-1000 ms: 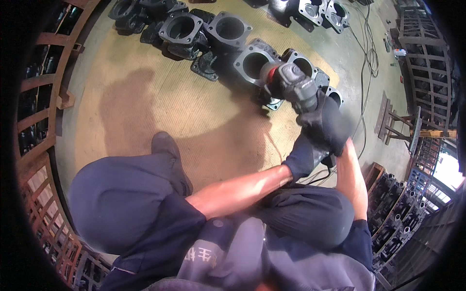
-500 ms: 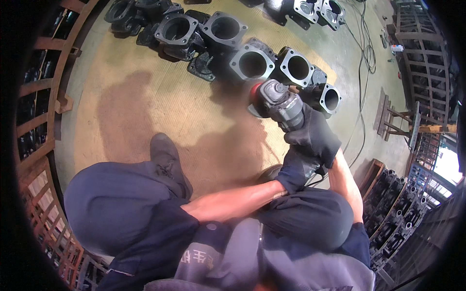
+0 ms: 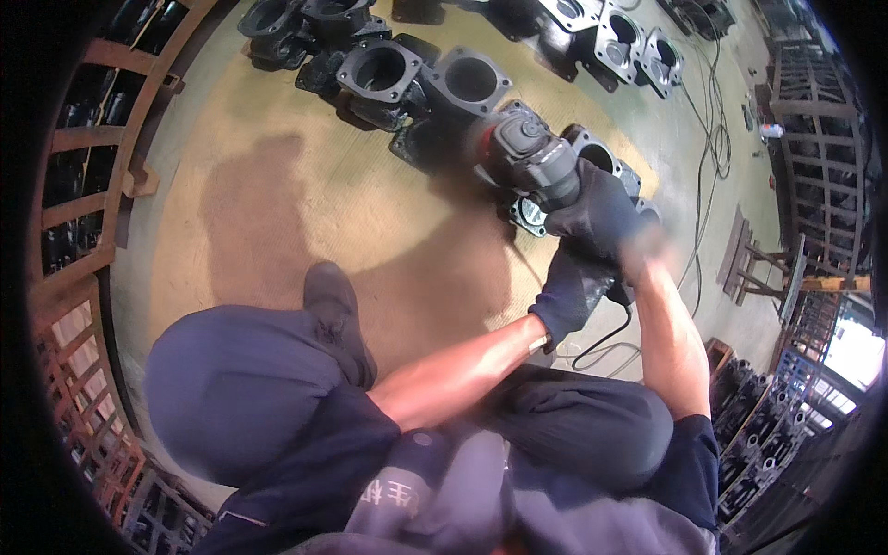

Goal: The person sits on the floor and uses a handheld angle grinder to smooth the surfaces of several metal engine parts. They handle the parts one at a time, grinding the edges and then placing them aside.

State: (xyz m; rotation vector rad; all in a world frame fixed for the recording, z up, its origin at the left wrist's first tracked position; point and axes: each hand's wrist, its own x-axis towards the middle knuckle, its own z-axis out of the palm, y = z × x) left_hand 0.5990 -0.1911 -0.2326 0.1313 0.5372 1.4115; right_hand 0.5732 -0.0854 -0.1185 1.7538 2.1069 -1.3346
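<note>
My right hand (image 3: pixel 599 208), in a black glove, is wrapped round the body of an angle grinder (image 3: pixel 535 148) near its head. Lower on the same tool, my left hand (image 3: pixel 575 291), also gloved, is closed round the rear part, its fingers largely hidden. The grinder's disc side, with a blurred red patch, lies over the black castings. Just below the head shows the corner of a bare metal flange (image 3: pixel 530 217); the rest is covered. Beside the grinder stands a casting with a round bore (image 3: pixel 595 151). I cannot tell whether the disc touches metal.
More black flanged castings (image 3: pixel 379 72) stand in a row beyond, others (image 3: pixel 620 39) at the upper right. Cables (image 3: pixel 714 139) run along the floor at right. Wooden slatted crates (image 3: pixel 88 139) line the left side; a low wooden stand (image 3: pixel 763 254) is on the right.
The grinder and both hands have shifted upward against the castings, over the nearer flange. A flange corner now shows below the tool head. The whole view has swung slightly.
</note>
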